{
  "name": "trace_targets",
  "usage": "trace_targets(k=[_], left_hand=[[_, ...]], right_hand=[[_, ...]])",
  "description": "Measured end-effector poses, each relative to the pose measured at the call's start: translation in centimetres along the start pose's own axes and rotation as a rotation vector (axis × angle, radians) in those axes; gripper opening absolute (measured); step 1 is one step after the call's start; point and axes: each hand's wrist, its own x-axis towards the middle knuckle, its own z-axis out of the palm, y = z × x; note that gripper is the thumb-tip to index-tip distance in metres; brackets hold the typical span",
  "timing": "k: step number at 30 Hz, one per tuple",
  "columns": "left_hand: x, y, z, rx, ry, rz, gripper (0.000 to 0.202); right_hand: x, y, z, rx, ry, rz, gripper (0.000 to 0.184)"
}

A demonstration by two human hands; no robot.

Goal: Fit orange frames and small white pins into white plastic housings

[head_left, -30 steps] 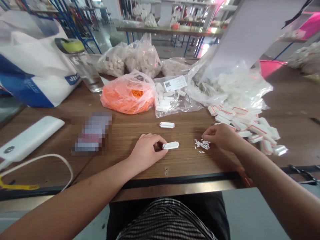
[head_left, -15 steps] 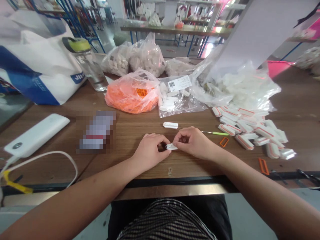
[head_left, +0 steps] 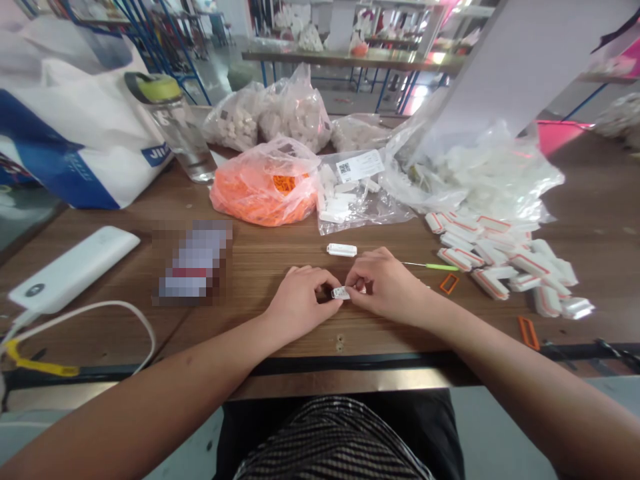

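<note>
White connector [head_left: 341, 293]: was pinched by its left end in the left hand [head_left: 300, 294] over the counter [head_left: 305, 340], partly covered by the right hand [head_left: 386, 285] with bent fingers; could not tell their hold. Read "JI" on the blue-and-white bag [head_left: 100, 143], with further letters unclear beside the bottle [head_left: 179, 130]. Spotted a label [head_left: 360, 165] with a QR code on a clear bag [head_left: 390, 212], too small to read. Saw beyond a second connector [head_left: 342, 250], a green-handled tool [head_left: 441, 267] and heaped orange-trimmed housings [head_left: 523, 261].
</note>
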Motion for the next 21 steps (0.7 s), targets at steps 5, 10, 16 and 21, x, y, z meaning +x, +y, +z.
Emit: trace_targets(k=[5,10,16,21], left_hand=[[0.0,0.2,-0.1,0.004,-0.001,-0.013,0.007],[0.0,0.1,-0.1,-0.001,-0.004,-0.010,0.008],[0.0,-0.2,-0.1,0.023,-0.009,-0.002,0.009],[-0.1,-0.3,-0.1,0.022,0.001,0.009,0.009]], right_hand=[[-0.1,-0.6,-1.2,-0.109,-0.084,-0.053,0.019],[-0.8,-1.1,-1.4,-0.184,-0.044,-0.083,0.022],[-2.0,-1.5,-0.1,-0.343,0.026,-0.111,0.028],[-4.8,2.1,-3.0,-0.208,0.211,0.220,0.023]])
